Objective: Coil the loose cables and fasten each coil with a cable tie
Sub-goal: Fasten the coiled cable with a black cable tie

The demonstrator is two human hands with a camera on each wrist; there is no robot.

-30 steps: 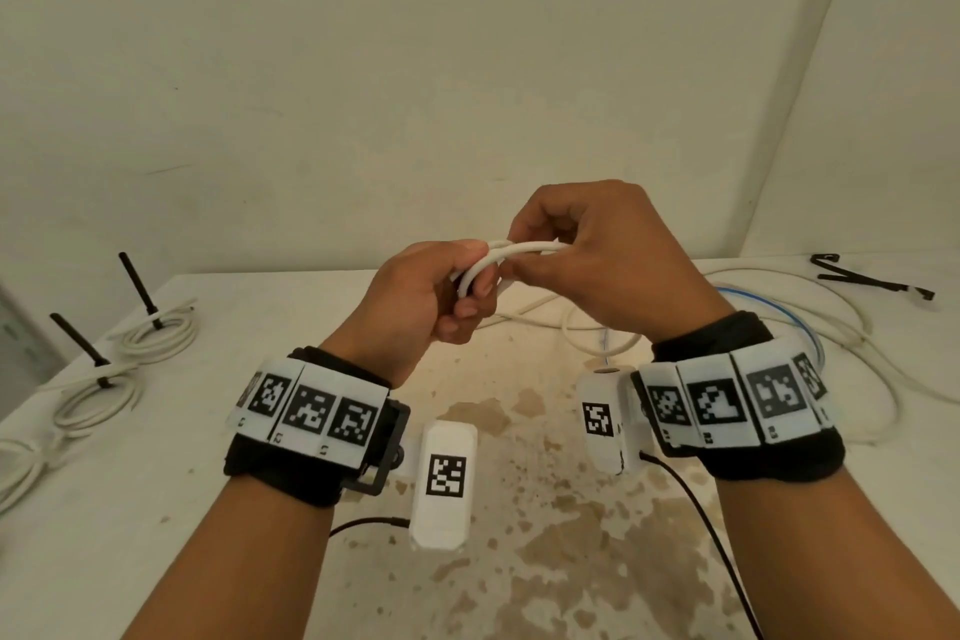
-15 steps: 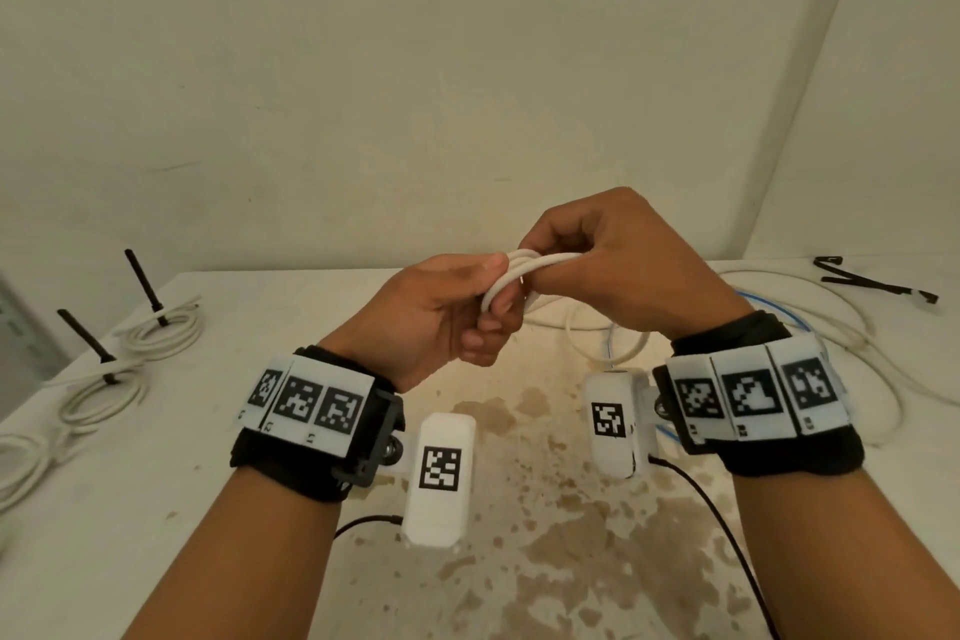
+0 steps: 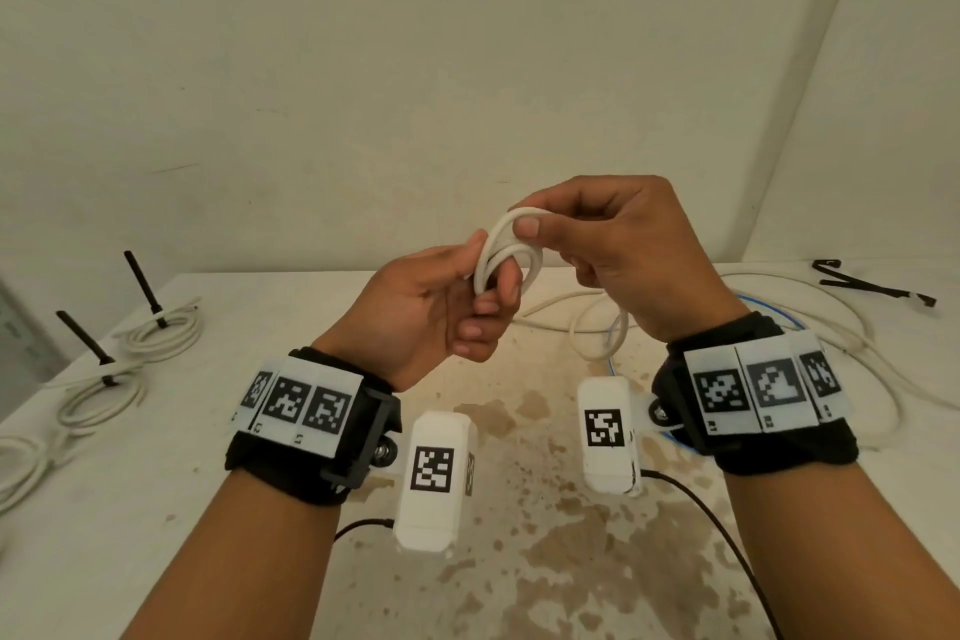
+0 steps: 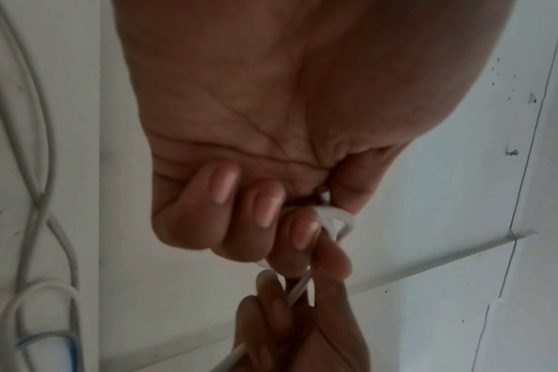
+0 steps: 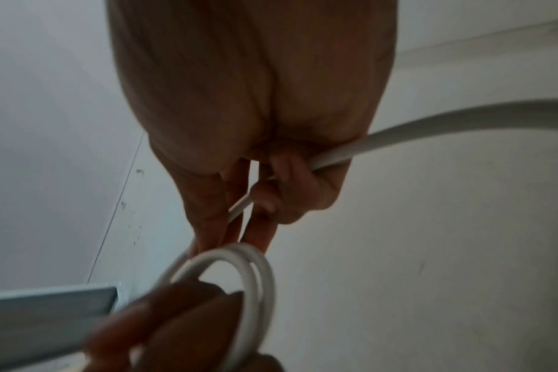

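Note:
A white cable [image 3: 506, 252] forms a small coil of a few loops in the air above the table. My left hand [image 3: 457, 296] grips the coil's lower side with curled fingers [image 4: 265, 206]. My right hand [image 3: 597, 234] pinches the top loop between thumb and forefinger, and the cable's free run [image 5: 430, 120] passes through its curled fingers. The loops [image 5: 249, 276] show close up in the right wrist view. The rest of this cable [image 3: 592, 327] trails down onto the table behind my hands.
Tied white coils [image 3: 161, 333] [image 3: 98, 392] with upright black ties lie at the table's left. Loose white cable [image 3: 857, 327] and a blue one [image 3: 769, 312] sprawl at the right. Black cable ties [image 3: 867, 282] lie far right. The stained tabletop [image 3: 519, 561] meets walls behind.
Both hands have risen and the coil has turned from lying flat to standing upright. My right thumb now sits on the top loop.

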